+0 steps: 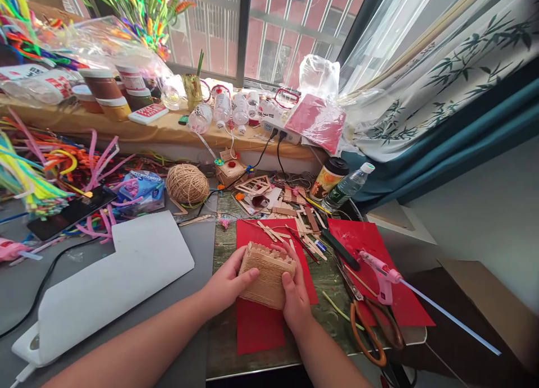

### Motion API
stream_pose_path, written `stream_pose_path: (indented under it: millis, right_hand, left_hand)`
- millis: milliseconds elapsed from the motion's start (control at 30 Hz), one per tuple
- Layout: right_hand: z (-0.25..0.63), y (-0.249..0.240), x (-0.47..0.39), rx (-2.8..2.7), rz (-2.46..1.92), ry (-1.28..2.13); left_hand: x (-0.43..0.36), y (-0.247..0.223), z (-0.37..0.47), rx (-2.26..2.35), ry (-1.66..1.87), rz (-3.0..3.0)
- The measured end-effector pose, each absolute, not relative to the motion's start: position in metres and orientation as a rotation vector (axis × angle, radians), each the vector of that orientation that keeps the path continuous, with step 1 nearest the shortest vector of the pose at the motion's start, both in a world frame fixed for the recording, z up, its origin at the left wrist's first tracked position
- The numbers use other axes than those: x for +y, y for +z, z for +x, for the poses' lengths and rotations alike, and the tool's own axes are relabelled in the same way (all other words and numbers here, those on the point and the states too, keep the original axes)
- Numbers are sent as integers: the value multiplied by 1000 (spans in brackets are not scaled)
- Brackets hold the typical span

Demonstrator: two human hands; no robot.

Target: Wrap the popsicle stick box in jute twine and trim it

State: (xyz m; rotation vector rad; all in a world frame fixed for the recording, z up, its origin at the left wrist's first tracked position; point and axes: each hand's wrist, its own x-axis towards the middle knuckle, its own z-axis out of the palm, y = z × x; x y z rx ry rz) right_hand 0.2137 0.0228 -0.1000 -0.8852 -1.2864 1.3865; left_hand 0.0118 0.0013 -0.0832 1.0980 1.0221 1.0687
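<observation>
Grasping a string-wrapped box [268,281] between left hand [233,278] and right hand [297,298], above a red paper [260,331]. Facing sticks [266,231] at the paper's far end and a glue gun [383,281] to its right.

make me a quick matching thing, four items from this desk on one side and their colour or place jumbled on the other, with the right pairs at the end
1. twine-wrapped box
2. ball of twine
3. scissors
4. cup

a. has a black lid
b. between the left hand and right hand
c. has orange-brown handles
d. round, light brown

Pairs: 1-b, 2-d, 3-c, 4-a
</observation>
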Motion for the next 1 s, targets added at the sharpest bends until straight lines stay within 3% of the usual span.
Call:
stream_pose_path:
  millis: [267,700,1000]
  right_hand:
    - [221,-101,17,-1344,-898,1375]
    - [210,-99,25,-1302,-1082,1420]
    - [212,-106,23,-1327,-1030,1437]
  left_hand:
    - [-2,-86,16,1156,1050,1278]
    - [4,-66,11,1254,1029,1103]
    - [3,-80,17,1264,1062,1140]
